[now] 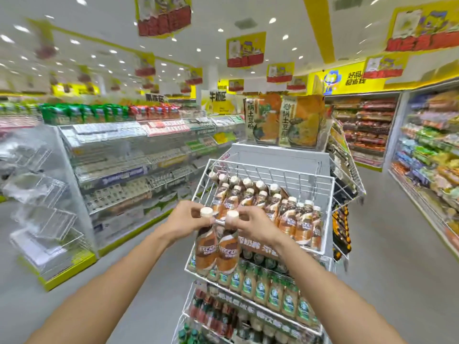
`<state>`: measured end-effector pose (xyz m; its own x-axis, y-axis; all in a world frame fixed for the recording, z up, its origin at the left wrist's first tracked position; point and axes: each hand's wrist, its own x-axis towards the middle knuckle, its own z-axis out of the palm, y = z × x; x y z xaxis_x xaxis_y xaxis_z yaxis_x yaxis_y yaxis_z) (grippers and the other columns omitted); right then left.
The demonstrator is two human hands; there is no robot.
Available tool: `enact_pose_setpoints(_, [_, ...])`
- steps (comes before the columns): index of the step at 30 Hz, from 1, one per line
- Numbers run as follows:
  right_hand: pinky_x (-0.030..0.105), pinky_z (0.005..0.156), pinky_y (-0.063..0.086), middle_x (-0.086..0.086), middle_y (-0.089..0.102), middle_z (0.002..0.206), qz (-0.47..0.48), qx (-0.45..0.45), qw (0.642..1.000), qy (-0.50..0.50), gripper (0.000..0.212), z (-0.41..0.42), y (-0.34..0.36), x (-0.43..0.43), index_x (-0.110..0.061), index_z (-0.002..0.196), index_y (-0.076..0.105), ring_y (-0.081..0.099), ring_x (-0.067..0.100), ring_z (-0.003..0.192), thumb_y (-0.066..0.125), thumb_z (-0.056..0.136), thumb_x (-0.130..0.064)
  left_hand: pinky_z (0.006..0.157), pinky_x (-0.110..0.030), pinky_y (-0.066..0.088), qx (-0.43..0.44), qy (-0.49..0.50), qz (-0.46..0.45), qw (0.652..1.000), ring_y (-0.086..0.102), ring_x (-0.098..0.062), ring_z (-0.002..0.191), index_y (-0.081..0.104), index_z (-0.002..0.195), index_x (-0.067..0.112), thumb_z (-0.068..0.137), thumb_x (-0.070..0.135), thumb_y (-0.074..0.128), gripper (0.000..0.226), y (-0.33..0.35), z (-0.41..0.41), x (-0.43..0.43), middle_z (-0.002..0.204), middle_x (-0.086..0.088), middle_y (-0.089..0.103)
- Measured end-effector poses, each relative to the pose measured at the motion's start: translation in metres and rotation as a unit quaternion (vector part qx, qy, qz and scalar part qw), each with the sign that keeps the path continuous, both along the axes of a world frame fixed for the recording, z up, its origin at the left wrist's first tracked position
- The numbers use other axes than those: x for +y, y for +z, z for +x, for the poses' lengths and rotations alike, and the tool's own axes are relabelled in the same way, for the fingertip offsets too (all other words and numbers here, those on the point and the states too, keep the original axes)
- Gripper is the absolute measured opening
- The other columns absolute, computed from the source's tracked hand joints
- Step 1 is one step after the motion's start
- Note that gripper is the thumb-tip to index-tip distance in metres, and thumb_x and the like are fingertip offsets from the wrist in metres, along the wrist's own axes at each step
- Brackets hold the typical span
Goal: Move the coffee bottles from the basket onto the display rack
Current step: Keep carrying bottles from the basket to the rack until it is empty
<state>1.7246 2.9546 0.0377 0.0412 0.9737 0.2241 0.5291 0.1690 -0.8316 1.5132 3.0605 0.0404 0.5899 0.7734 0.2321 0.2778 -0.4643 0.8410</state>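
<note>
Coffee bottles, two with brown Nescafé sleeves, are hanging upright and side by side nearest the camera. The left hand [185, 219] is pinching the left bottle [205, 252] at its neck, and the right hand [253, 223] is pinching the right bottle [228, 254] the same way, fingers curling just under the cream caps [206, 212]. The two bodies are touching or very nearly so, and together they are covering the front-left corner of the top tier of the white wire display rack [270, 167]. The basket they come from is not showing in this view.

Just behind them, the shelved coffee bottles [250, 194] are standing in slanting rows, filling the tier from the back across to the right side. Below, green-labelled bottles [260, 289] are lining the next tier, with darker bottles [211, 316] lower down.

The step in hand looks like placement. Done well, each bottle is going in separately, lifted clear of the tier's front edge, then lowered straight into whatever space is free at the front left, which the held pair is hiding. Bases should be landing flat without nudging neighbours, labels facing outward like the rows, and the fingers loosening only once each base is resting.

Farther off, noodle packs [283, 120] are sitting on top of the unit behind the rack, and stocked aisle shelving [119, 157] is stretching away on the left.
</note>
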Motion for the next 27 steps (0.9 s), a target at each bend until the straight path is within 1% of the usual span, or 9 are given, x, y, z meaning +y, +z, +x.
enact_pose_setpoints(3, [0.023, 0.074, 0.060, -0.002, 0.079, 0.090, 0.007, 0.014, 1.000, -0.007, 0.014, 0.005, 0.001, 0.052, -0.014, 0.094, 0.076, 0.074, 0.002, 0.081, 0.070, 0.097, -0.027, 0.073, -0.033, 0.046, 0.001, 0.018, -0.007, 1.000, 0.062, -0.017, 0.076, 0.074, 0.088, -0.008, 0.085, 0.014, 0.082, 0.023, 0.002, 0.007, 0.060, 0.079, -0.019, 0.074])
enact_pose_setpoints(5, [0.024, 0.080, 0.061, -0.004, 0.081, 0.094, 0.007, 0.023, 1.000, -0.016, 0.012, 0.010, -0.001, 0.086, -0.019, 0.097, 0.076, 0.076, 0.005, 0.088, 0.070, 0.097, -0.029, 0.073, -0.034, 0.049, 0.000, 0.026, -0.008, 1.000, 0.064, -0.018, 0.076, 0.075, 0.087, -0.004, 0.084, 0.017, 0.082, 0.022, 0.005, 0.015, 0.098, 0.088, -0.026, 0.076])
enact_pose_setpoints(8, [0.017, 0.075, 0.058, -0.013, 0.078, 0.086, 0.007, 0.029, 0.999, -0.034, 0.004, 0.016, 0.000, 0.131, -0.031, 0.093, 0.071, 0.074, -0.002, 0.085, 0.070, 0.097, -0.031, 0.074, -0.035, 0.052, 0.007, 0.007, -0.010, 1.000, 0.067, -0.018, 0.077, 0.076, 0.089, -0.001, 0.081, 0.024, 0.081, 0.027, 0.009, 0.031, 0.156, 0.093, -0.023, 0.077])
enact_pose_setpoints(12, [0.012, 0.065, 0.053, -0.013, 0.075, 0.077, 0.018, 0.023, 0.996, -0.087, 0.011, 0.022, 0.002, 0.185, -0.030, 0.088, 0.070, 0.070, -0.003, 0.069, 0.067, 0.099, -0.032, 0.066, -0.035, 0.043, 0.027, -0.058, 0.011, 0.998, 0.058, -0.016, 0.068, 0.066, 0.083, -0.007, 0.073, 0.041, 0.078, 0.050, 0.013, 0.056, 0.231, 0.072, -0.007, 0.067])
enact_pose_setpoints(14, [0.014, 0.060, 0.051, -0.002, 0.071, 0.072, 0.026, 0.024, 0.992, -0.119, 0.021, 0.026, 0.003, 0.208, -0.027, 0.080, 0.068, 0.061, 0.005, 0.064, 0.065, 0.100, -0.035, 0.064, -0.033, 0.039, 0.043, -0.083, 0.014, 0.996, 0.053, -0.016, 0.065, 0.060, 0.072, -0.003, 0.082, 0.029, 0.077, 0.038, 0.018, 0.070, 0.260, 0.067, -0.005, 0.057])
enact_pose_setpoints(17, [0.016, 0.056, 0.042, -0.014, 0.059, 0.056, 0.023, 0.021, 0.989, -0.145, 0.034, 0.032, 0.000, 0.239, -0.026, 0.069, 0.062, 0.050, 0.000, 0.052, 0.062, 0.102, -0.033, 0.062, -0.033, 0.038, 0.071, -0.116, 0.032, 0.990, 0.049, -0.016, 0.062, 0.057, 0.067, 0.011, 0.090, 0.019, 0.074, 0.030, 0.018, 0.088, 0.295, 0.065, -0.003, 0.052])
enact_pose_setpoints(20, [0.028, 0.065, 0.045, -0.013, 0.056, 0.062, 0.010, 0.013, 0.987, -0.158, 0.035, 0.039, -0.004, 0.261, -0.037, 0.066, 0.070, 0.051, 0.010, 0.063, 0.064, 0.100, -0.041, 0.063, -0.037, 0.044, 0.099, -0.149, 0.049, 0.983, 0.055, -0.016, 0.065, 0.061, 0.073, 0.003, 0.086, 0.024, 0.074, 0.028, 0.004, 0.105, 0.323, 0.067, -0.001, 0.057])
enact_pose_setpoints(24, [0.039, 0.069, 0.047, -0.013, 0.048, 0.061, -0.020, -0.020, 0.984, -0.175, 0.042, 0.056, -0.014, 0.278, -0.012, 0.074, 0.062, 0.044, 0.003, 0.055, 0.062, 0.100, -0.045, 0.075, -0.054, 0.057, 0.114, -0.167, 0.065, 0.977, 0.062, -0.018, 0.072, 0.067, 0.089, 0.000, 0.087, 0.026, 0.073, 0.026, -0.011, 0.113, 0.345, 0.075, -0.010, 0.067])
enact_pose_setpoints(27, [0.045, 0.079, 0.055, 0.001, 0.063, 0.079, -0.062, -0.038, 0.983, -0.168, 0.057, 0.063, -0.013, 0.287, 0.002, 0.101, 0.068, 0.056, 0.014, 0.069, 0.061, 0.098, -0.054, 0.087, -0.056, 0.058, 0.115, -0.160, 0.047, 0.979, 0.072, -0.031, 0.087, 0.067, 0.103, 0.003, 0.090, 0.025, 0.071, 0.026, -0.011, 0.115, 0.348, 0.092, -0.018, 0.072])
